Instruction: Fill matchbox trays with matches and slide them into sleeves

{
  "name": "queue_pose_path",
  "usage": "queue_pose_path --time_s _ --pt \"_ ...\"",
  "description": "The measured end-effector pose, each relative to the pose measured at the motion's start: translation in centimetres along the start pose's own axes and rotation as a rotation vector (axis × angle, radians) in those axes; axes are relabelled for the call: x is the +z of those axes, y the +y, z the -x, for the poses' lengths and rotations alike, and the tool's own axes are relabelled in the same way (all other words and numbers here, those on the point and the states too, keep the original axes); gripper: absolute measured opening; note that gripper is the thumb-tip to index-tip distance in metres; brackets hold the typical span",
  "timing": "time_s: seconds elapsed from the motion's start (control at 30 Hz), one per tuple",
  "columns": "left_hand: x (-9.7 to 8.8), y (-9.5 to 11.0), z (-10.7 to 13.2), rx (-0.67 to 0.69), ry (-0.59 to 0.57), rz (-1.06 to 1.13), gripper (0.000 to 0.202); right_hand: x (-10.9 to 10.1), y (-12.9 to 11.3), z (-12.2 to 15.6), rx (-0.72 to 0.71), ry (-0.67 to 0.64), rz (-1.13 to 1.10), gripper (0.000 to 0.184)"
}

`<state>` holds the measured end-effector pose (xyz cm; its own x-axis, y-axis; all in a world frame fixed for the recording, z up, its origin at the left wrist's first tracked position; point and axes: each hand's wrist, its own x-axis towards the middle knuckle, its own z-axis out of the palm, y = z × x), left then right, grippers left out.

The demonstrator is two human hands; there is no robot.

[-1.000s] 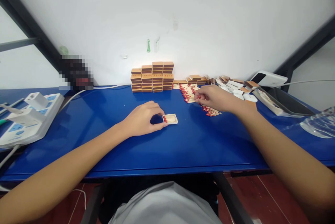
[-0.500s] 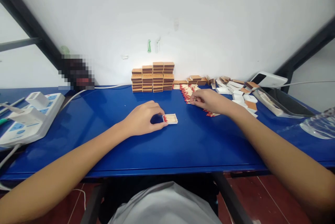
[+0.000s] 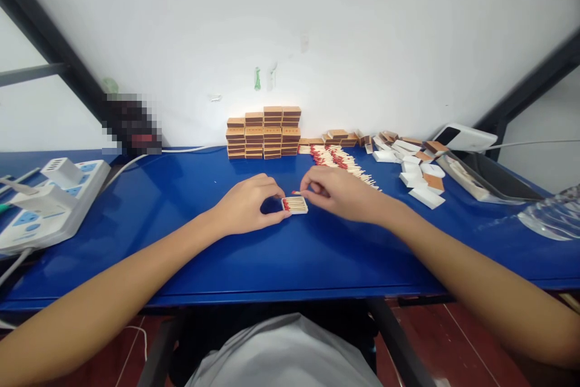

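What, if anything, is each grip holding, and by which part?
Left grip: the matchbox tray, by its left end. Right grip: at least one match, by the end away from its red head.

I see from a single camera worn on my head, facing forward and down, with the grey cloth (image 3: 290, 354) on my body at the bottom edge. It looks across the blue table (image 3: 254, 260) to the white wall (image 3: 371, 37), wide enough to catch the power strip (image 3: 67, 212) at far left, and near enough that my left hand (image 3: 251, 204) and right hand (image 3: 338, 192) show finger by finger around mid-view
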<state>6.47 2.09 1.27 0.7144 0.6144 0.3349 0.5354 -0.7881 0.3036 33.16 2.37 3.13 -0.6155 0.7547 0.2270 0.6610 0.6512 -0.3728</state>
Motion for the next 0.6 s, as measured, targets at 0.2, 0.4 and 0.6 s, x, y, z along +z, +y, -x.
queue_pose_path --time_s 0.2,0.4,0.6 --pt "0.1 -0.1 0.0 -0.008 0.009 -0.004 0.021 1.8 -1.2 0.0 -0.027 -0.033 0.036 0.012" --pt "-0.1 0.1 0.0 0.002 -0.004 0.011 0.023 -1.0 2.0 0.1 0.043 0.073 0.125 0.017" --pt "-0.3 0.1 0.1 -0.015 -0.022 0.002 0.022 -2.6 7.2 0.3 0.181 -0.007 0.235 0.020"
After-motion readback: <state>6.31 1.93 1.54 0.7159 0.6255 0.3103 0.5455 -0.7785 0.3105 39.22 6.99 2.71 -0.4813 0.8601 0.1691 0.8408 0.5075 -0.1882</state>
